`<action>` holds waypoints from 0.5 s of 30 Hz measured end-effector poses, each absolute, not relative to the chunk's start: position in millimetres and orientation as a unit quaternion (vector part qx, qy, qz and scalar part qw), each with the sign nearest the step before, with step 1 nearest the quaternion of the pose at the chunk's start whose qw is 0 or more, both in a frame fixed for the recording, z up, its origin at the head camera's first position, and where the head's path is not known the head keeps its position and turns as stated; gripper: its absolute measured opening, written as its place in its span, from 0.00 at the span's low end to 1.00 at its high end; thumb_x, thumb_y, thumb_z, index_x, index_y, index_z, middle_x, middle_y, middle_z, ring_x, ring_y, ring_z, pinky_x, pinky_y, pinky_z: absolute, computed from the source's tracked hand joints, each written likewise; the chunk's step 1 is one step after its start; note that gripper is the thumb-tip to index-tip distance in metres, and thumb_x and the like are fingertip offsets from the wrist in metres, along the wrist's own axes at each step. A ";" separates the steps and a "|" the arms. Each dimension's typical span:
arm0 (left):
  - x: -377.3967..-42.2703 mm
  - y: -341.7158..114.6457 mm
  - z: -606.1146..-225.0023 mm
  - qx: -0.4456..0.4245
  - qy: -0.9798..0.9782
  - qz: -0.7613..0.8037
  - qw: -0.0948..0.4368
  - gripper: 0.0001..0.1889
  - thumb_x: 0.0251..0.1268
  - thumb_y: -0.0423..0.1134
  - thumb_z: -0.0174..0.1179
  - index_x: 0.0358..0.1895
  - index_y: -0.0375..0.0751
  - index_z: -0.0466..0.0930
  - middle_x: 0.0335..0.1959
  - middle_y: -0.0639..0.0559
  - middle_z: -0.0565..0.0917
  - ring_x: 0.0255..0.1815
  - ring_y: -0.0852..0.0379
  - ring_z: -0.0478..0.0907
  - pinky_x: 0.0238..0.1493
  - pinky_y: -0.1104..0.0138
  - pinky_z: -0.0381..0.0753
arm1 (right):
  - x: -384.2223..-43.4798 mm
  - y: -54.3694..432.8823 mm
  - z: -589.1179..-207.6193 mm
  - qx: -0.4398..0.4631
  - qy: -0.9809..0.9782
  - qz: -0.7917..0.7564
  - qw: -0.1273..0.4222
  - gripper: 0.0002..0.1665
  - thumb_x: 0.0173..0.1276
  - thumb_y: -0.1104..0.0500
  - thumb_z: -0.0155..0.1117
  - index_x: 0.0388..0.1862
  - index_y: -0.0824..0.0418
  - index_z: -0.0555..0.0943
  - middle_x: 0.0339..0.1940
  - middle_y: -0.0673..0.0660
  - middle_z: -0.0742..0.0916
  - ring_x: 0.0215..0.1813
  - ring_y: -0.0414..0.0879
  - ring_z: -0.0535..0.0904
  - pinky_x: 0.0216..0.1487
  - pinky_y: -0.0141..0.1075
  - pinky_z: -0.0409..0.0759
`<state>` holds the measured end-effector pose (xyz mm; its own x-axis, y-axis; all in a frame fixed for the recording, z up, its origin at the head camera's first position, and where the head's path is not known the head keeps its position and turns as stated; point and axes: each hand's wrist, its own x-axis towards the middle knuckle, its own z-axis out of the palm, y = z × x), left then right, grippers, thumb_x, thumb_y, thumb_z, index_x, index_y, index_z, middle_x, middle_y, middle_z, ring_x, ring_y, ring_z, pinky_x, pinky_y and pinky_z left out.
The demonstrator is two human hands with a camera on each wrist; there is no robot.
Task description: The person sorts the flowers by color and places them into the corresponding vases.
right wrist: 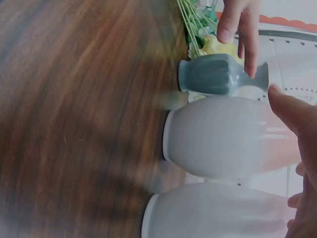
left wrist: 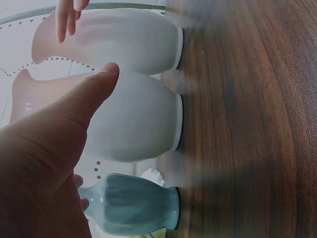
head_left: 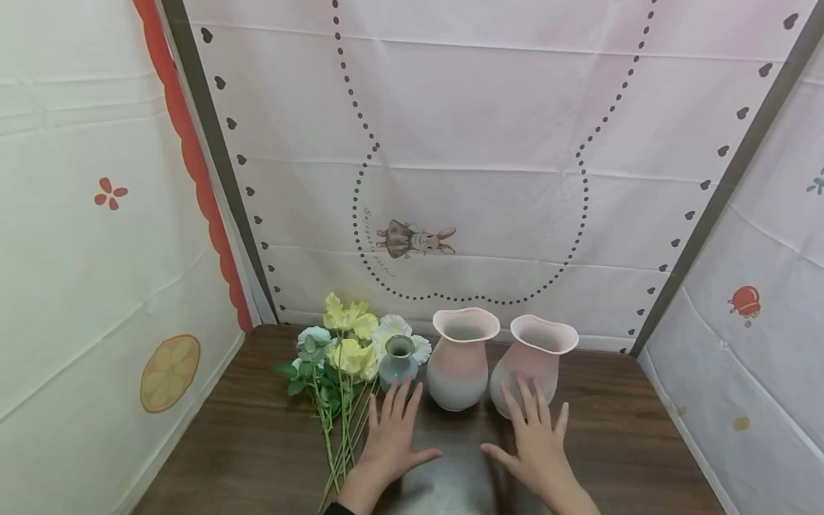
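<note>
Fingers spread, my left hand [head_left: 391,440] hovers above the table in front of a small blue-green vase [head_left: 397,363]. Nothing is in its grasp. My right hand [head_left: 537,450] is likewise spread, its fingertips overlapping the lower part of the right pink-and-grey vase [head_left: 531,365] in the head view. Between that one and the small vase stands a second pink-and-grey vase [head_left: 458,372] with a wavy rim. All three vases are upright. In the left wrist view, the left thumb [left wrist: 99,89] crosses in front of the middle vase [left wrist: 133,119].
Left of the small vase lie artificial flowers: yellow blooms [head_left: 350,357], pale blue ones [head_left: 314,342] and a white one [head_left: 394,330], their long green stems [head_left: 341,443] pointing toward me. The brown wooden table [head_left: 238,429] is bounded by printed cloth walls [head_left: 476,214] at the back and both sides.
</note>
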<state>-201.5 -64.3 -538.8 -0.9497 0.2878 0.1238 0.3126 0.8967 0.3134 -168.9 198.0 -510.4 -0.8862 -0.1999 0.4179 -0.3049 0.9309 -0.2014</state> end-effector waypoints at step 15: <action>-199.9 -65.8 -541.1 -0.155 -0.973 -0.163 0.043 0.60 0.49 0.72 0.67 0.81 0.48 0.46 0.83 0.44 0.45 0.82 0.37 0.46 0.74 0.29 0.45 | -178.6 221.3 -496.1 0.093 -0.940 0.164 0.285 0.58 0.53 0.39 0.74 0.79 0.52 0.59 0.79 0.60 0.64 0.79 0.65 0.52 0.63 0.84 0.45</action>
<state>-199.9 -65.8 -541.1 -0.9481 0.2880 0.1347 0.3162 0.8984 0.3047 -178.6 221.3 -496.1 -0.8206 -0.0810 0.5657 -0.2678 0.9290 -0.2555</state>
